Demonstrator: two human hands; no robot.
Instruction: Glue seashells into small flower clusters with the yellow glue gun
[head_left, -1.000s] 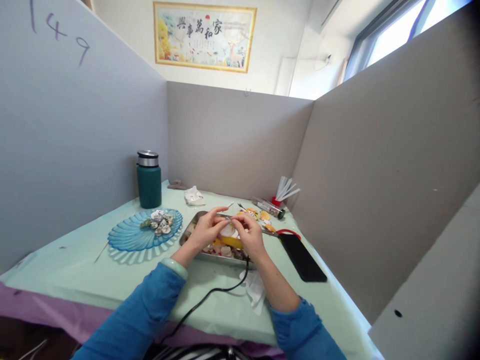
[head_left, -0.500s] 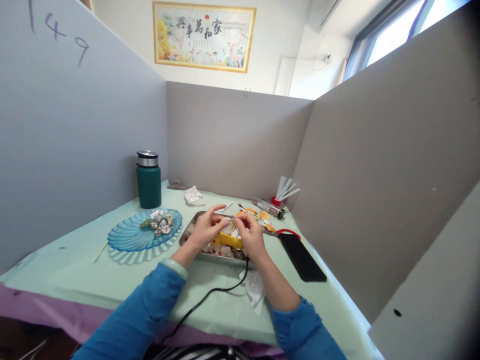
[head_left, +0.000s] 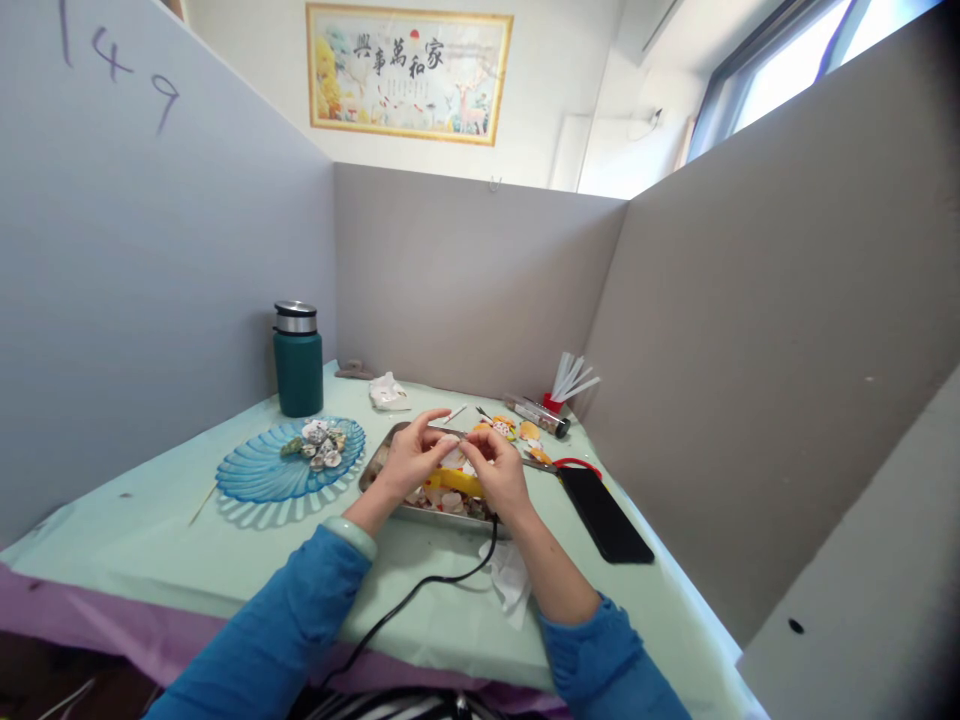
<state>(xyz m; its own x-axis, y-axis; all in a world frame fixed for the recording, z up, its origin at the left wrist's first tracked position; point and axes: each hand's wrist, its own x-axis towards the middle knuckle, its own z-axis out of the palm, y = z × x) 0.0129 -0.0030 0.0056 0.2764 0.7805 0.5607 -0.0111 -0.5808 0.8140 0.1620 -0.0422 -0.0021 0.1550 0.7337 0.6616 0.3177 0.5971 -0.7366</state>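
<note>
Above shallow steel tray (head_left: 390, 440): left hand (head_left: 409, 462) and right hand (head_left: 499, 478) pinch small pale shell piece (head_left: 456, 447) between fingertips; blue ribbed glass plate (head_left: 255, 475) left.

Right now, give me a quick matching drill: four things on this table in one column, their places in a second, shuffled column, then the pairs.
Things:
1. green flask
2. blue glass plate
3. black phone
4. metal tray

Places:
A. under both hands
B. far left corner, by the partition
C. right of the tray
D. left of the tray, with shells on it

Pairs: 1-B, 2-D, 3-C, 4-A
</note>
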